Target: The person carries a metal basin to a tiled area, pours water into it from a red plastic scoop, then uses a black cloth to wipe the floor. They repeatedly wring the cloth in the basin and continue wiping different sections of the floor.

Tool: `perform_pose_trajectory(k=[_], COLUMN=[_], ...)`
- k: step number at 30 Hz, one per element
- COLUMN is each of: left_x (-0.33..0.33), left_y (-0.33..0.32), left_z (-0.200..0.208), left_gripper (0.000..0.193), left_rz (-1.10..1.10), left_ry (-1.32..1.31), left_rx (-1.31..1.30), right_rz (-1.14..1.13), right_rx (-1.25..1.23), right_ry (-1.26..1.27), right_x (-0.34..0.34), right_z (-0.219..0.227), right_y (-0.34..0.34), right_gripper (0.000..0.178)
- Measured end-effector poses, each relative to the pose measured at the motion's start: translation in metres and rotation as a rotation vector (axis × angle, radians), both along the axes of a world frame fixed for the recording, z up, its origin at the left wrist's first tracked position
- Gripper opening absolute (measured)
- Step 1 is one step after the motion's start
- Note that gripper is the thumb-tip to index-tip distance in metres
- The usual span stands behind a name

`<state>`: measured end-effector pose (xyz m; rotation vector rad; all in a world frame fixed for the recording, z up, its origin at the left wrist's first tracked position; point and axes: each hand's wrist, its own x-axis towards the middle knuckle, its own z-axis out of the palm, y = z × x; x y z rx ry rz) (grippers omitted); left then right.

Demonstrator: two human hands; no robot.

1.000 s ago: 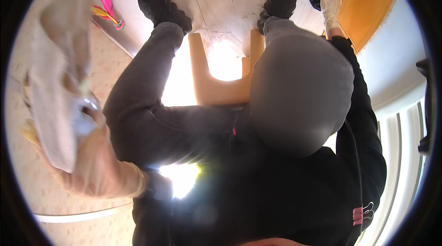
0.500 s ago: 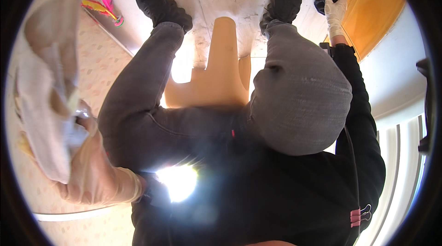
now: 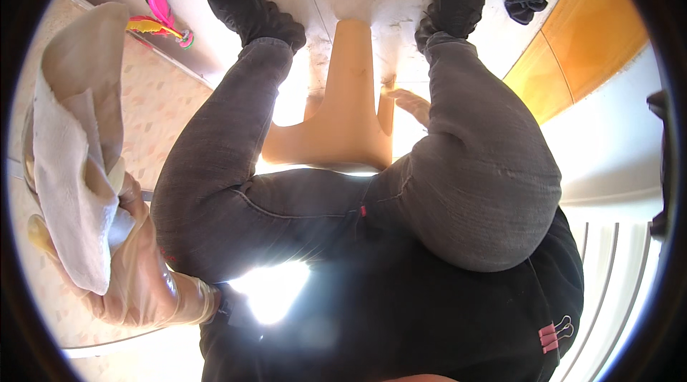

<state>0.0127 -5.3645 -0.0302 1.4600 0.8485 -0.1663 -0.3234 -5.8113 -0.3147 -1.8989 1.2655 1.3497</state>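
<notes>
Left hand (image 3: 139,267): gloved, gripping a pale cloth (image 3: 71,167) at near left.
Right hand (image 3: 411,104): fingers loosely spread, beside the wooden stool (image 3: 351,110).

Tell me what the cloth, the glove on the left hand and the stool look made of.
Cloth: soft off-white woven fabric, matte, limp folds, likely cotton. Glove on the left hand: thin translucent rubber or latex, glossy and wrinkled at the cuff. Stool: smooth tan surface with a slight sheen, probably moulded plastic, possibly wood.
</notes>
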Motion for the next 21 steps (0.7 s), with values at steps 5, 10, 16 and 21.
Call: perform_pose_trajectory(k=[5,10,16,21], left_x=[0.006,0.004,-0.008,-0.034], left_y=[-0.005,-0.010,-0.008,-0.001], left_z=[0.000,-0.001,-0.001,0.000], left_gripper=[0.068,0.071,0.074,0.078], left_rz=[-0.037,-0.075,-0.162,-0.427], left_ry=[0.033,0.040,-0.006,-0.065], left_rx=[0.093,0.164,0.299,0.703], right_rz=[-0.072,-0.106,-0.125,-0.078], right_rx=[0.121,0.193,0.273,0.322], right_ry=[0.059,0.080,0.052,-0.069], right_x=[-0.012,-0.019,-0.029,-0.019], right_z=[0.009,0.013,0.012,0.007], right_y=[0.014,0.017,0.016,-0.006], right_gripper=[0.032,0.032,0.031,0.031])
